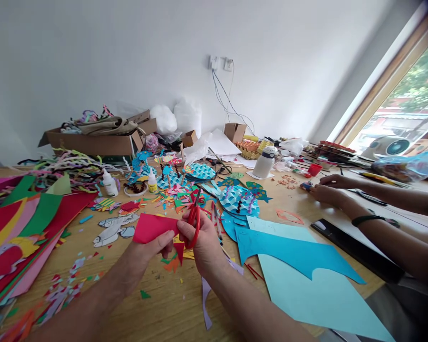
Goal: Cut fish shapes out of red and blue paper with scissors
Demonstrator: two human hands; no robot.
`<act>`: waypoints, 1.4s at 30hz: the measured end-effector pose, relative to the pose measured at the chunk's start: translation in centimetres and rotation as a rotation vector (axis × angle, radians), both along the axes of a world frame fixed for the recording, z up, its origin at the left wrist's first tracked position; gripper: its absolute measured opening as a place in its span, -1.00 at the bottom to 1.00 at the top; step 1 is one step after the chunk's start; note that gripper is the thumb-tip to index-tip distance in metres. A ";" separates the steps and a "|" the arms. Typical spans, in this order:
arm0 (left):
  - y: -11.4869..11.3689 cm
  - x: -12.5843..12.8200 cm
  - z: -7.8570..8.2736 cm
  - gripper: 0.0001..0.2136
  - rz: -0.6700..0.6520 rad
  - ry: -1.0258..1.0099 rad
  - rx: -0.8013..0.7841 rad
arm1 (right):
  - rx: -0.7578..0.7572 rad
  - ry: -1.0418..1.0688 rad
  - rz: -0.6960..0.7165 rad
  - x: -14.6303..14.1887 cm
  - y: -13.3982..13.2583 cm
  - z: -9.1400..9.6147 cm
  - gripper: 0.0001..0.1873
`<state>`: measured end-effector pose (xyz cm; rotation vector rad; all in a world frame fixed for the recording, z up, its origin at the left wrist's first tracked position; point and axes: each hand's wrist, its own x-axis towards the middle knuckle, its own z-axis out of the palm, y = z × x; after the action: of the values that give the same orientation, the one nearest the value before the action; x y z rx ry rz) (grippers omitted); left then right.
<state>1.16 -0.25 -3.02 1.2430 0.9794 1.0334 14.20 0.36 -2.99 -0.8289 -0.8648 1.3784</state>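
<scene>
My left hand [160, 243] pinches a piece of red paper [151, 227] above the wooden table [164, 304]. My right hand [205, 244] is closed round the handles of red scissors [194, 219], whose blades point away from me beside the paper's right edge. A small red offcut [179, 251] hangs just below both hands. Paper scraps lie on the table under them.
Stacked coloured sheets [21, 228] lie at the left, blue sheets [299, 266] at the right. Blue paper fish [238, 199], glue bottles [109, 183] and cardboard boxes [92, 140] sit farther back. Another person's hands [326, 187] rest on the table at the right, beside a black ruler [356, 249].
</scene>
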 end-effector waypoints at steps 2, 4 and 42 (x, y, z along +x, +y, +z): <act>0.1 0.0 -0.4 -0.79 0.084 -0.015 0.019 | -0.003 -0.019 0.022 -0.2 -0.3 0.1 -0.70; 0.3 0.0 -0.5 -0.79 0.156 -0.045 0.063 | 0.012 -0.052 0.053 -0.3 -0.5 0.3 -0.71; 0.6 -0.6 1.9 -0.89 0.333 -0.379 0.077 | 0.017 -0.616 0.322 -1.2 -1.6 -0.7 -0.60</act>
<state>0.60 0.37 -1.15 0.9129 0.8691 1.5160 12.95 -1.21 -3.74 -1.1643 -1.5358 1.4018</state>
